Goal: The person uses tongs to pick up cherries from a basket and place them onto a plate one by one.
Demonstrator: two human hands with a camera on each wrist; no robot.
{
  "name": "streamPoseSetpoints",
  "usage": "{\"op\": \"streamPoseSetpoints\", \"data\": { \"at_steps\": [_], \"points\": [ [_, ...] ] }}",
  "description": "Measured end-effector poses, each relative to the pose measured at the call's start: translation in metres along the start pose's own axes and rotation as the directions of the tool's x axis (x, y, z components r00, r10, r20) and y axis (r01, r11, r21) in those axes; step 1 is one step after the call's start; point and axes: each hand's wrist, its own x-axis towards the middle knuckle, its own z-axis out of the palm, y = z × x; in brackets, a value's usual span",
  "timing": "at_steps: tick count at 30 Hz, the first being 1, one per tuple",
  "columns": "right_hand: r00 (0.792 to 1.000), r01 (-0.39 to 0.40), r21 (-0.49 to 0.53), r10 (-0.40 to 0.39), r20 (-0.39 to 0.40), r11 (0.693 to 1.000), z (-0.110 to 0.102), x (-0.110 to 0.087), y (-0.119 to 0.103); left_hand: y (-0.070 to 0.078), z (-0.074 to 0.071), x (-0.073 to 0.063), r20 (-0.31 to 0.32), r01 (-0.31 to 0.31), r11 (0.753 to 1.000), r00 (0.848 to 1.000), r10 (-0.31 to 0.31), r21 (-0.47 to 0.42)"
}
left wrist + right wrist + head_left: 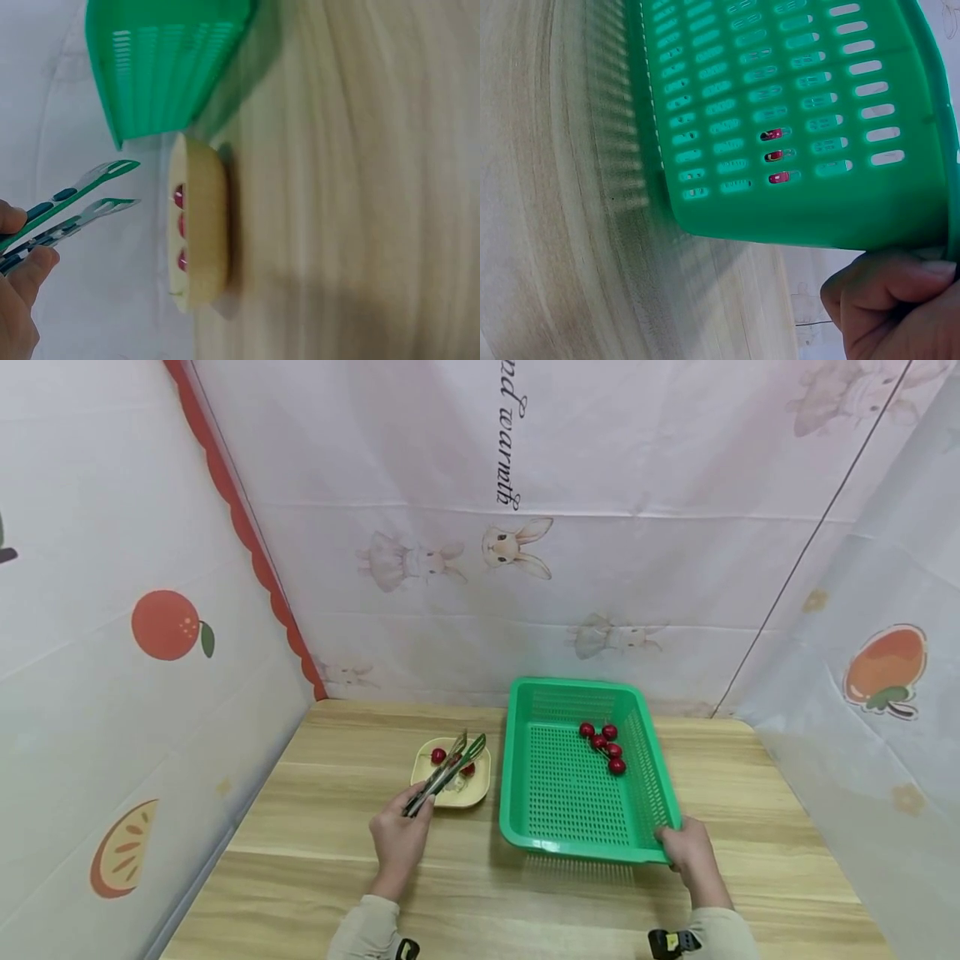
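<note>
My left hand [400, 837] pinches a pair of metal tongs [448, 774] by its dark-patterned handles. The tips stand apart above a small yellow dish [480, 789], with nothing between them in the left wrist view. Several red cherries [181, 225] lie in that dish. To its right is a green perforated basket [577, 850], with several more cherries [617, 766] grouped along its right side. My right hand [688, 852] grips the basket's rim at the near right corner, thumb on top. In the right wrist view, red shows through the slots of the basket wall.
A wooden tabletop [300, 860] carries the dish and the basket. Printed cloth walls [450, 468] rise close behind the basket and along the left and right sides.
</note>
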Motion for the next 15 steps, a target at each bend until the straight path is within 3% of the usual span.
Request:
{"op": "streamPoseSetpoints", "data": {
  "at_steps": [9, 15],
  "points": [
    [1.000, 0.002, -0.009, -0.002, -0.009, 1.000, 0.000, 0.000, -0.001, 0.019, 0.011, 0.012, 0.026, 0.067, 0.992, 0.998, -0.065, -0.108],
    [1.000, -0.002, -0.012, 0.002, -0.003, 1.000, 0.001, 0.000, 0.000, 0.031, 0.021, 0.018, 0.006, 0.058, 0.988, 0.998, -0.058, -0.141]
  ]
}}
